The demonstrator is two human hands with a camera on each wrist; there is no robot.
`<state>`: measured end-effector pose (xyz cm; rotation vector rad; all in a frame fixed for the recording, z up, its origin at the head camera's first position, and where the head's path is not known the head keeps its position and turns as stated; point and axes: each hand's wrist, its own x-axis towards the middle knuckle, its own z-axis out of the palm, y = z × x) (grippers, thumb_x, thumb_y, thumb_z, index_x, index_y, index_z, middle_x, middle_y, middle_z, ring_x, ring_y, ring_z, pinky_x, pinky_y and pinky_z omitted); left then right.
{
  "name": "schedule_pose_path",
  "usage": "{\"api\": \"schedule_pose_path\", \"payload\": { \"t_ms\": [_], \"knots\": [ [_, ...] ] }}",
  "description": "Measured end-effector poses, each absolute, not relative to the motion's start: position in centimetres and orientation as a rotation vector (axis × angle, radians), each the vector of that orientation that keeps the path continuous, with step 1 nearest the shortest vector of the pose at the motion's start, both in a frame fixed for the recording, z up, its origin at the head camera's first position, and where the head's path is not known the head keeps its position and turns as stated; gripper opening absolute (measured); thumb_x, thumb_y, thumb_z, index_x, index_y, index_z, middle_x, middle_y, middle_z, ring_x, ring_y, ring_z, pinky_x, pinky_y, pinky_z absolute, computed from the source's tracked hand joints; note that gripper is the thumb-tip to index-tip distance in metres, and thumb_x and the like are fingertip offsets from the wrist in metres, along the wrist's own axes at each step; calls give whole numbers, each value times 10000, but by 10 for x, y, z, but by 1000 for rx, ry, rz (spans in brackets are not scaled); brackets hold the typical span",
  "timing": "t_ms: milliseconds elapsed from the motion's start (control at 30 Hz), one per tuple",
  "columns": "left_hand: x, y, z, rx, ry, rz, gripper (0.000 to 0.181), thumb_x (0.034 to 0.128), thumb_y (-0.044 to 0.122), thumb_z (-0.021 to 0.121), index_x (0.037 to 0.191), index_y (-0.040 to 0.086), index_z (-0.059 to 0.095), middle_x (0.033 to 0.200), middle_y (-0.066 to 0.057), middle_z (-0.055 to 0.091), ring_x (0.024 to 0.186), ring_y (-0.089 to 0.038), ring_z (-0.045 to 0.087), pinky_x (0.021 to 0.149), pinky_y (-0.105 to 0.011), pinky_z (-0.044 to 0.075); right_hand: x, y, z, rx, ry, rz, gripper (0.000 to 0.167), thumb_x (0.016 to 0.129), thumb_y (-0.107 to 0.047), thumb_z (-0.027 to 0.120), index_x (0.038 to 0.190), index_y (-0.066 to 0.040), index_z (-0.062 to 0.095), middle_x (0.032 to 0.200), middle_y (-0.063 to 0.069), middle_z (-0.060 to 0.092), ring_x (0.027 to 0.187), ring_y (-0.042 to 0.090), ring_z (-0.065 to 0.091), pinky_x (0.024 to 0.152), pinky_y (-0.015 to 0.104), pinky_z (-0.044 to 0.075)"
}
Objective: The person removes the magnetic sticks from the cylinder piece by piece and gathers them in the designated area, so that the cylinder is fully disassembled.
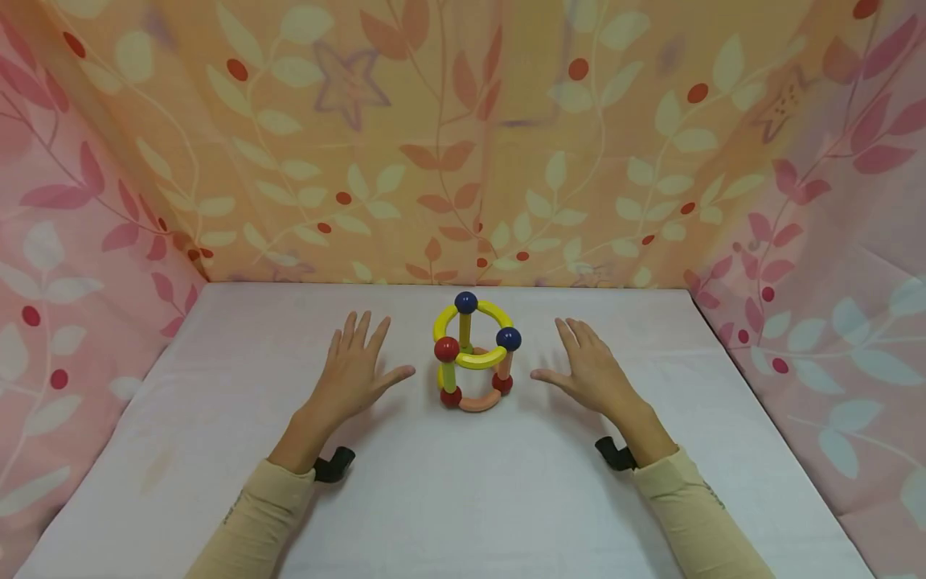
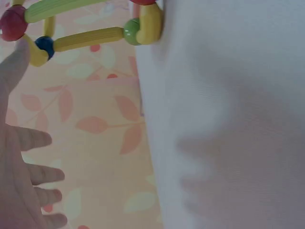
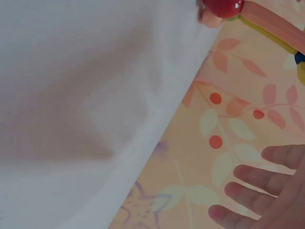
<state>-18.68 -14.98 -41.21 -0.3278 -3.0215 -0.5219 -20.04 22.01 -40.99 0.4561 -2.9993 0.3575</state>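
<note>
A toy frame of rods and balls (image 1: 481, 362) stands on the white table between my hands. Curved yellow rods make its upper ring, joined by two blue balls and a red one. Upright rods link it to a lower ring with red balls and an orange curved rod. My left hand (image 1: 354, 370) is to its left, fingers spread, apart from it in the head view. My right hand (image 1: 589, 370) is to its right, fingers straight and holding nothing. Parts of the toy frame also show in the left wrist view (image 2: 88, 40) and the right wrist view (image 3: 271, 21).
White cloth covers the table (image 1: 463, 498). An orange leaf-patterned curtain (image 1: 463, 145) hangs behind it, with pink patterned curtains (image 1: 65, 241) at both sides. A black strap piece (image 1: 335, 465) is at the left wrist, another black piece (image 1: 615, 453) at the right.
</note>
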Motion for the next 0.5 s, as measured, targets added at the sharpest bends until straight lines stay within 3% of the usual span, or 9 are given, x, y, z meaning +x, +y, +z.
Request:
{"api": "schedule_pose_path", "payload": {
  "t_ms": [200, 500],
  "knots": [
    [-187, -145, -400, -433, -2943, -640, 982, 854, 622, 614, 1576, 166, 131, 1632, -186, 111, 1505, -399, 92, 1169, -635, 173, -200, 218, -402, 534, -2952, 497, 1012, 805, -606, 688, 1536, -62, 248, 1553, 208, 311, 1426, 407, 306, 1122, 598, 320],
    [-186, -132, -386, -636, -2693, -787, 939, 825, 465, 737, 1544, 103, 254, 1583, -152, 298, 1474, -359, 243, 1159, -602, 256, -199, 210, -392, 601, -2899, 774, 917, 825, -513, 719, 1533, -122, 286, 1553, 166, 343, 1420, 387, 339, 1098, 614, 345]
  ]
}}
